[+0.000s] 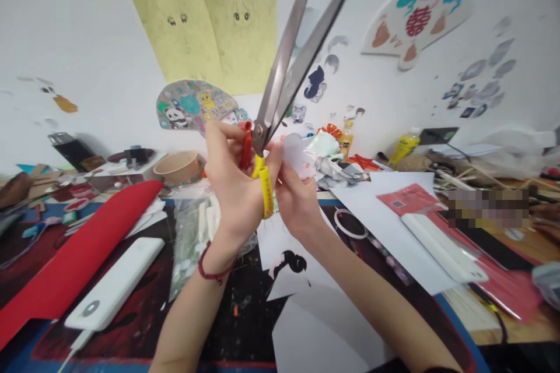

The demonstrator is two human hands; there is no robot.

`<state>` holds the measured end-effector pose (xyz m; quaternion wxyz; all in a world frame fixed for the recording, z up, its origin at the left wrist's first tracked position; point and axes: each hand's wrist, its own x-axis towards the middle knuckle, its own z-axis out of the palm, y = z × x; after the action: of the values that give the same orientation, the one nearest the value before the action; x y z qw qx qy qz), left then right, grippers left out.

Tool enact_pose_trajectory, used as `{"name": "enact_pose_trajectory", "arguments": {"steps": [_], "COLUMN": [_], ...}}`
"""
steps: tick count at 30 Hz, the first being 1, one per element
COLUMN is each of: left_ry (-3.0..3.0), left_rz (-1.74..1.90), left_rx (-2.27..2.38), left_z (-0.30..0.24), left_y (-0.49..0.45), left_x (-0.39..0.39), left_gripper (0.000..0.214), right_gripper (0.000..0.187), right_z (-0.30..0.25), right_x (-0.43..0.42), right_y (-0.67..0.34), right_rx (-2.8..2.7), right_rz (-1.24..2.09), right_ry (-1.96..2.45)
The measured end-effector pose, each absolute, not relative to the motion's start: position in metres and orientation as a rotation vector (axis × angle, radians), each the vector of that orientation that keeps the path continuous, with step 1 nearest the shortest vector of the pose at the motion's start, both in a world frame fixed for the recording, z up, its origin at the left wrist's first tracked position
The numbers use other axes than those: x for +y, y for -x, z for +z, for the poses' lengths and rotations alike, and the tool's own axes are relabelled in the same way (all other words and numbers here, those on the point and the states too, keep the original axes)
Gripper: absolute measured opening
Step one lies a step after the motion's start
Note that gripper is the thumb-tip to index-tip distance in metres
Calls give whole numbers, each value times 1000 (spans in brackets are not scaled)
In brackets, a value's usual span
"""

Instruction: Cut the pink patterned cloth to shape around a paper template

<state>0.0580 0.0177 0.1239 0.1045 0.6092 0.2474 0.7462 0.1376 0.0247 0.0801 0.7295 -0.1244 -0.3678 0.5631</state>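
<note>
Left hand is closed through the red and yellow handles of the scissors, held above the middle of the bench. The blades point up and are slightly parted. Right hand pinches a white cut-out just beside the pivot. The hands touch. A power bank and a red sheet lie towards the front left corner, and a bowl sits near the rear edge.

Silver scissors carry red and yellow handles; a red sheet lies left, pale yellow drawings hang far.
</note>
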Motion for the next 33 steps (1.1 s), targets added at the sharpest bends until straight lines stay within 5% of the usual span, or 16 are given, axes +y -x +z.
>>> {"name": "enact_pose_trajectory", "arguments": {"steps": [15,28,33], "left_ry": [-1664,-1708,-1719], "left_rz": [1952,1822,1870], "left_rx": [518,462,503], "left_z": [130,127,128], "left_y": [-58,-43,-44], "left_x": [10,20,20], "left_gripper": [40,53,51], "right_gripper": [23,18,34], "right_z": [100,104,103], "right_x": [21,15,12], "right_y": [-176,-177,-176], "right_rx": [-1085,-1155,-1139], "right_rz": [748,677,679], "right_ry": [369,411,455]}}
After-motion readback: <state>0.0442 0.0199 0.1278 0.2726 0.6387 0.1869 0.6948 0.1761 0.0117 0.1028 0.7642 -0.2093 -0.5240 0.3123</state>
